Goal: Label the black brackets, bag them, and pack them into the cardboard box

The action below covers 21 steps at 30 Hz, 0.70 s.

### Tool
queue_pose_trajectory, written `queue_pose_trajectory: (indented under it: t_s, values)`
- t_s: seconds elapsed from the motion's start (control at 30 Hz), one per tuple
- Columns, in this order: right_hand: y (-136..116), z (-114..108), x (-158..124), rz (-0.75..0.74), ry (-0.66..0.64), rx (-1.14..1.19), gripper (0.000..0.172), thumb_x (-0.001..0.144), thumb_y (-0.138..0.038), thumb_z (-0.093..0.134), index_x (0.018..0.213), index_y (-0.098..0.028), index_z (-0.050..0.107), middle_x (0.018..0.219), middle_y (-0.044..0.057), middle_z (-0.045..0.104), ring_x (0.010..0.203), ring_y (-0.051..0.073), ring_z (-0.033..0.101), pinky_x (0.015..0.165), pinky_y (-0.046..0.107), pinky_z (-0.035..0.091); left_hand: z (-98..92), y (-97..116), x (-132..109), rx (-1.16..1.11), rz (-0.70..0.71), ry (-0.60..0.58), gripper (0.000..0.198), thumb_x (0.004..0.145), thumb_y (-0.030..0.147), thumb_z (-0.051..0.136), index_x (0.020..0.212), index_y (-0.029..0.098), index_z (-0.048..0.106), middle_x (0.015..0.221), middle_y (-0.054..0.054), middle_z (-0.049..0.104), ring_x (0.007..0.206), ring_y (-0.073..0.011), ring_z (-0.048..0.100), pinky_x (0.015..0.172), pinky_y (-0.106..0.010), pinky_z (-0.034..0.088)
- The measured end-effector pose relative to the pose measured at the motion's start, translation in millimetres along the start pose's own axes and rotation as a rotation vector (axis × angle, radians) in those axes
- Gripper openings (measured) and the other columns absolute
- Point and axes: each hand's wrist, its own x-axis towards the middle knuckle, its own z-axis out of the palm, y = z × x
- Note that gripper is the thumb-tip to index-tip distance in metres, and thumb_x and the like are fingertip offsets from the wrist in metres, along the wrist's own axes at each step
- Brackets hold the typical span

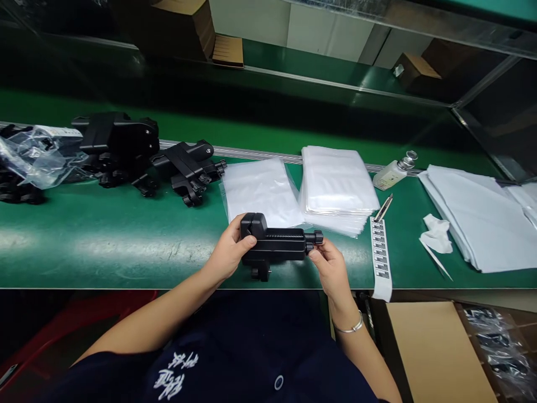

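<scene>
Between my two hands is a black clamp-like mount (277,244) with a ribbed body and small knobs, held level above the front of the green bench. My left hand (229,249) is closed around its thick left end, thumb on top. At the right end, the fingers of my right hand (331,266) pinch by the small knobs. Just behind the mount lie a few flat clear plastic bags (262,187) and a thicker stack of such bags (335,182). More black mounts (188,168) of a similar kind rest to the left.
Wrapped parts (46,154) lie far left. On the right are a bottle with a metal top (394,170), a label strip (381,252), tweezers (436,259), crumpled tissue (437,232) and white sheets (482,218). A cardboard box (440,347) stands below the bench edge.
</scene>
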Motion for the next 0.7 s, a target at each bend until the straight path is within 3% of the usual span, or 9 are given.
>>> queue_pose_trajectory:
  t_s: [0.13, 0.3, 0.5, 0.63, 0.7]
  values:
    - [2.0, -6.8, -1.1, -0.037, 0.007, -0.072, 0.026, 0.085, -0.045, 0.068, 0.098, -0.023, 0.068, 0.085, 0.002, 0.067, 0.080, 0.018, 0.060, 0.073, 0.030, 0.049, 2.8, -2.6, 0.5, 0.030, 0.016, -0.065, 0.061, 0.074, 0.060, 0.074, 0.117, 0.020, 0.057, 0.108, -0.008, 0.066, 0.102, -0.0247, 0.062, 0.091, -0.036, 0.048]
    - [1.8, -8.0, -1.6, -0.113, 0.084, -0.273, 0.027, 0.091, -0.047, 0.060, 0.096, -0.022, 0.067, 0.082, 0.002, 0.065, 0.077, 0.018, 0.059, 0.071, 0.031, 0.047, 6.6, -7.8, 4.5, 0.123, 0.093, -0.031, 0.070, 0.070, 0.064, 0.076, 0.120, 0.019, 0.055, 0.112, -0.010, 0.064, 0.103, -0.0263, 0.062, 0.089, -0.036, 0.049]
    - [13.1, -6.3, -0.3, -0.147, 0.088, -0.156, 0.040, 0.095, -0.052, 0.049, 0.120, -0.023, 0.061, 0.091, 0.004, 0.066, 0.083, 0.019, 0.063, 0.081, 0.036, 0.051, 13.2, -6.5, 15.5, -0.116, -0.113, 0.059, 0.057, 0.077, 0.067, 0.068, 0.103, 0.017, 0.057, 0.098, -0.007, 0.065, 0.092, -0.0220, 0.063, 0.079, -0.031, 0.050]
    - [11.3, -4.5, 5.8, -0.066, 0.091, -0.170, 0.030, 0.091, -0.048, 0.060, 0.099, -0.020, 0.066, 0.076, 0.001, 0.064, 0.072, 0.016, 0.060, 0.071, 0.031, 0.050, 9.5, -10.7, 15.6, -0.078, -0.043, 0.020, 0.062, 0.073, 0.064, 0.073, 0.110, 0.017, 0.057, 0.105, -0.007, 0.065, 0.099, -0.0229, 0.062, 0.085, -0.031, 0.048]
    - [9.3, -1.1, 9.5, -0.025, 0.093, -0.147, 0.026, 0.086, -0.046, 0.067, 0.092, -0.020, 0.066, 0.078, 0.002, 0.066, 0.074, 0.016, 0.061, 0.071, 0.030, 0.050, 7.1, -13.8, 14.2, -0.045, -0.001, -0.002, 0.064, 0.074, 0.064, 0.072, 0.114, 0.018, 0.056, 0.108, -0.008, 0.065, 0.101, -0.0234, 0.061, 0.088, -0.032, 0.047]
